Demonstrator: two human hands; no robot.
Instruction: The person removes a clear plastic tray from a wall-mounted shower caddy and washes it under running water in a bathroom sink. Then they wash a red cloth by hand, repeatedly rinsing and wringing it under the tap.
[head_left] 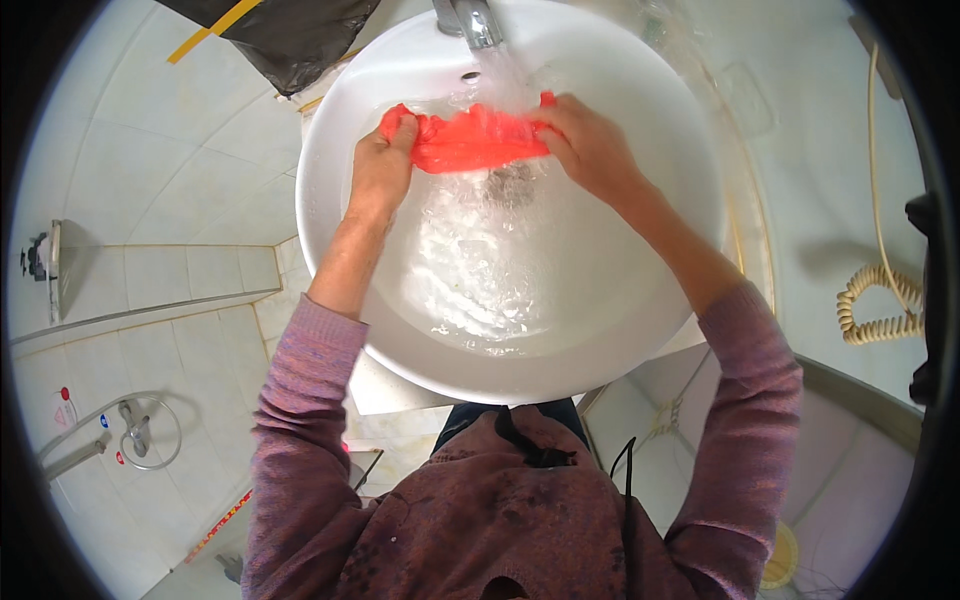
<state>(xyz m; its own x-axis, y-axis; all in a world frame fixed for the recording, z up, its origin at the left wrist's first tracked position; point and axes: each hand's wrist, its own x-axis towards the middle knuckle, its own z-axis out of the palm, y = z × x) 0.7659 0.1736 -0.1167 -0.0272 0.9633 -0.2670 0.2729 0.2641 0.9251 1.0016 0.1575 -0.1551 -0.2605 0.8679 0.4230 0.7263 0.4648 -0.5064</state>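
A bright red-orange cloth (470,143) is stretched between my two hands, wet, under the running tap (470,24). My left hand (384,165) grips its left end with the thumb on top. At the right end, my right hand (592,145) pinches the fabric, slightly smeared by motion. Water from the spout falls on the cloth's upper edge and splashes. Around and below it spreads the white round washbasin (330,180), with rippling water in the bowl. Beneath the cloth's lower edge a greyish drain (512,184) shows blurred through the water.
A black plastic bag (300,40) lies beyond the basin at the upper left. A coiled cream cord (875,305) hangs on the right wall. At the lower left, a shower valve (138,430) with a hose is mounted on the tiled wall. Clear plastic (665,25) sits behind the basin.
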